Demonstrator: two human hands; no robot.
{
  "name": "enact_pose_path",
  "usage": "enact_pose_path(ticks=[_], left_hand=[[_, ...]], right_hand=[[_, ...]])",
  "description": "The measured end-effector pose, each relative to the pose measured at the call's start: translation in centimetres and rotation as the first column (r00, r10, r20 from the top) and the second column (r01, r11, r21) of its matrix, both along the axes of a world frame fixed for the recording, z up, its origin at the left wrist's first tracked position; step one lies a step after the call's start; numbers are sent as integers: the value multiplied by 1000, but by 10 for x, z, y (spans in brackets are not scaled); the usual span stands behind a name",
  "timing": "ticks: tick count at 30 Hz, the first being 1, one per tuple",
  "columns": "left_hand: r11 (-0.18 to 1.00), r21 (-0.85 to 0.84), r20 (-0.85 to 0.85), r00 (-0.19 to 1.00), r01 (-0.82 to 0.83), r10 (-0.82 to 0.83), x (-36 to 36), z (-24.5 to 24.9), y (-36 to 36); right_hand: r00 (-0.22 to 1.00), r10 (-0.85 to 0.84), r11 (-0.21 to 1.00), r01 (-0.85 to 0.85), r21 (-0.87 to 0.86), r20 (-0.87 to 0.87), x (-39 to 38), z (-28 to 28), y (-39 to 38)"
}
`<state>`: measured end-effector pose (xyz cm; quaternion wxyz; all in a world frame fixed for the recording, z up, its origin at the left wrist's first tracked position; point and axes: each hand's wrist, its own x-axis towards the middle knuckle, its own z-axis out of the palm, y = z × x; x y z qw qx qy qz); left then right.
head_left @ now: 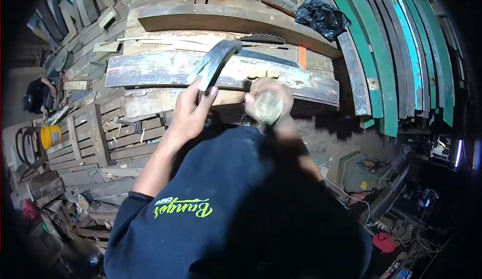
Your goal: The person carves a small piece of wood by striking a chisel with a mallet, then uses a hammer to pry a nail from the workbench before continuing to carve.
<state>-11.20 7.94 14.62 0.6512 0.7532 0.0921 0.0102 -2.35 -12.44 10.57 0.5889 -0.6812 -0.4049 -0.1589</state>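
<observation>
My left hand [193, 108] is closed round the lower end of a curved dark piece [218, 60], which stands tilted up over a long board with worn whitish paint [150, 69]. To its right, my right hand [273, 96] is wrapped round a tool with a round, pale end [268, 107] that faces the camera. The rest of that tool is hidden below the end and the fingers. Small yellowish blocks [263, 73] lie on the painted board just beyond my right hand.
A thick beam [226, 22] lies behind the painted board. Near it is a black plastic bag [324, 17]. Green planks [364, 43] are stacked at the right. A yellow bucket [50, 136] and a person [39, 96] are at the left.
</observation>
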Motion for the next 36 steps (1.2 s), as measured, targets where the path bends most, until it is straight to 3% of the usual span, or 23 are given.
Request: enact_pose_path(ticks=[2,4,9,11,13,21,24,32,33,35,36], left_hand=[[995,100,-9,1000,29,-28,-5,-23,7],[999,51,-68,998,-1,5,-10,-35,5],[999,-19,-163,986,-41,38,-13,-32,8],[998,-55,-107,994,-31,25,-12,-41,8],[999,-3,-112,993,-42,41,-9,-42,7],[996,-86,-133,991,-38,26,-4,-32,3],[990,-132,-177,984,-47,23,-6,-29,5],[984,-168,-95,994,-65,49,-11,1,20],[996,-75,4,999,-48,49,-9,2,21],[943,-316,-75,994,-102,83,-14,4,24],[977,-210,2,999,-36,38,-11,7,26]], right_hand=[[997,49,999,-47,-21,56,-18,-8,6],[993,82,989,-70,-130,89,-26,-7,9],[980,107,990,-89,-111,170,-29,-14,13],[978,93,994,-79,-78,189,-30,-15,14],[979,94,994,-81,-77,182,-30,-17,14],[981,100,994,-90,-66,169,-20,-11,20],[987,85,994,-75,-74,134,-14,-6,23],[999,32,994,-31,-105,3,14,12,33],[999,43,989,-46,-139,-27,19,15,31],[997,9,994,-17,-112,-70,29,25,29],[989,26,994,-41,-106,-145,36,23,22]])
